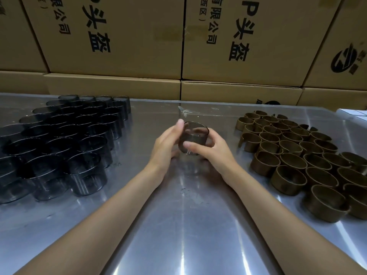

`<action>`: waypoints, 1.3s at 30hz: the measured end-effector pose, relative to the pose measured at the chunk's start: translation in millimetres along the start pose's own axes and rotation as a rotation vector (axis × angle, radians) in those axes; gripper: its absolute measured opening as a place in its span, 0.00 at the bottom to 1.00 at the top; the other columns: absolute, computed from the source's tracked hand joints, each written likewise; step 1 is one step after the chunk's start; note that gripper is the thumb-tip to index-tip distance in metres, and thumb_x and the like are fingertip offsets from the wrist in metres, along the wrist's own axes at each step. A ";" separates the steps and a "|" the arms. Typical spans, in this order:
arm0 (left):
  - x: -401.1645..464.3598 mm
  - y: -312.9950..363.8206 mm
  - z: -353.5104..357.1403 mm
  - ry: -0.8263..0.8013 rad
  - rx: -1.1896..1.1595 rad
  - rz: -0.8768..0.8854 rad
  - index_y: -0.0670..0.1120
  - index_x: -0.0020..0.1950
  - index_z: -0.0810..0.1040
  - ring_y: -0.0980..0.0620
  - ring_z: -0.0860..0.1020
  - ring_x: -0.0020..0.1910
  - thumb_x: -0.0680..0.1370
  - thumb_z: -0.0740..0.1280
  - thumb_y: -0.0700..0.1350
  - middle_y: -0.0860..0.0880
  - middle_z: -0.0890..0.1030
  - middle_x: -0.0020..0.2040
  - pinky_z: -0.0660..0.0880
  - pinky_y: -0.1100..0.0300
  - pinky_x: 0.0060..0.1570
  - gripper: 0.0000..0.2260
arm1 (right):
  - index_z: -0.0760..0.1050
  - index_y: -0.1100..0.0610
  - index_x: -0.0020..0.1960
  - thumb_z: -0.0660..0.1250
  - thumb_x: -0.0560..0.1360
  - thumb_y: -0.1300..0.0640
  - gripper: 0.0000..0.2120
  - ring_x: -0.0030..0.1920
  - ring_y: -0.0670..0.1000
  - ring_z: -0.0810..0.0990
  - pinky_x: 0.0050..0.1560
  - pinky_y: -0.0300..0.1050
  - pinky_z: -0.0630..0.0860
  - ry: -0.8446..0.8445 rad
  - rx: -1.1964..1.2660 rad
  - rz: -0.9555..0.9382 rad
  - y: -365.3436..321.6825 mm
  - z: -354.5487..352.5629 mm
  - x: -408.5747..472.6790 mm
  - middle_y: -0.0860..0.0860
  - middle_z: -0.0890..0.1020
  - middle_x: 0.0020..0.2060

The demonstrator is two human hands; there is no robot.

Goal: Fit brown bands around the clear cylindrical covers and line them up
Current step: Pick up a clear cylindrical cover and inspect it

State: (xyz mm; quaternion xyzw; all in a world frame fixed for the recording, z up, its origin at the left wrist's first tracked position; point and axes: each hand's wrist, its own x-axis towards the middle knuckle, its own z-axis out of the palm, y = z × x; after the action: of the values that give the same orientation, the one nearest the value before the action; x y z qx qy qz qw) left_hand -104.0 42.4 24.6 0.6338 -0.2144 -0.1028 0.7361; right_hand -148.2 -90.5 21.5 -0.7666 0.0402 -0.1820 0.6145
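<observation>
Both hands hold one clear cover (193,138) between them, a little above the metal table (178,225). The left hand (165,143) lies along its left side with fingers nearly straight, the fingertips touching the rim. The right hand (213,149) grasps it from the right, thumb across the front wall, fingers curled behind. The other covers (65,139) stand well to the left of the fingers, the brown bands (301,155) well to the right
</observation>
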 end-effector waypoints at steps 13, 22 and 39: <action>-12.2 -1.8 11.2 0.160 0.527 0.535 0.52 0.60 0.76 0.60 0.76 0.59 0.65 0.72 0.61 0.58 0.80 0.57 0.70 0.65 0.60 0.26 | 0.81 0.57 0.52 0.63 0.64 0.27 0.35 0.43 0.49 0.77 0.42 0.40 0.74 -0.371 0.722 0.438 -11.3 -8.8 -0.5 0.52 0.82 0.43; -16.4 2.2 26.4 0.186 0.350 0.528 0.47 0.60 0.77 0.63 0.78 0.55 0.68 0.74 0.50 0.58 0.81 0.54 0.72 0.69 0.56 0.22 | 0.73 0.52 0.46 0.57 0.66 0.25 0.31 0.30 0.47 0.60 0.30 0.43 0.49 -0.123 0.560 0.369 -7.5 15.0 4.0 0.50 0.65 0.34; -6.1 16.0 20.7 0.002 -0.145 0.107 0.52 0.48 0.86 0.55 0.82 0.49 0.77 0.68 0.48 0.48 0.86 0.47 0.76 0.66 0.53 0.07 | 0.72 0.56 0.34 0.50 0.71 0.29 0.32 0.19 0.45 0.55 0.20 0.35 0.50 -0.145 0.665 0.349 -8.0 1.6 3.2 0.52 0.70 0.23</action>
State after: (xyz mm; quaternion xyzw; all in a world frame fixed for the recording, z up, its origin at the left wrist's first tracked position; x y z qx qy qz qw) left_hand -120.5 29.4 41.3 0.5667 -0.2393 -0.0782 0.7845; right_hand -146.0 -88.0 29.6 -0.5177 0.0651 -0.0231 0.8528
